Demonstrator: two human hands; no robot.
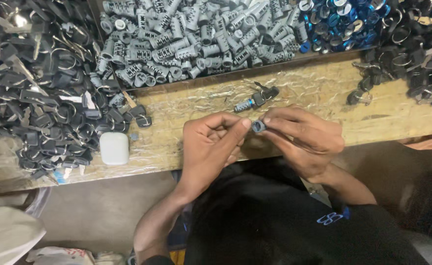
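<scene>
Both hands meet just above the worktop (186, 147) edge, close to the eye. Left hand (208, 147) and right hand (302, 140) each pinch a small grey lock cylinder (258, 126) between fingertips, its round end facing up. A matching cylinder with key (255, 99) lies just beyond. Heaped grey ribbed cylinders (196, 39), black-headed keys (44, 98), blue rings (336, 22); a smooth white case (114, 148) near the edge.

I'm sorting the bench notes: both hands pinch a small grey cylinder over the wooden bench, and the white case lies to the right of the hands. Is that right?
Not quite. The head view shows the white case to the left of the hands, beside the pile of black keys. The rest holds: the left hand and right hand pinch the small grey cylinder over the wooden bench.
</scene>
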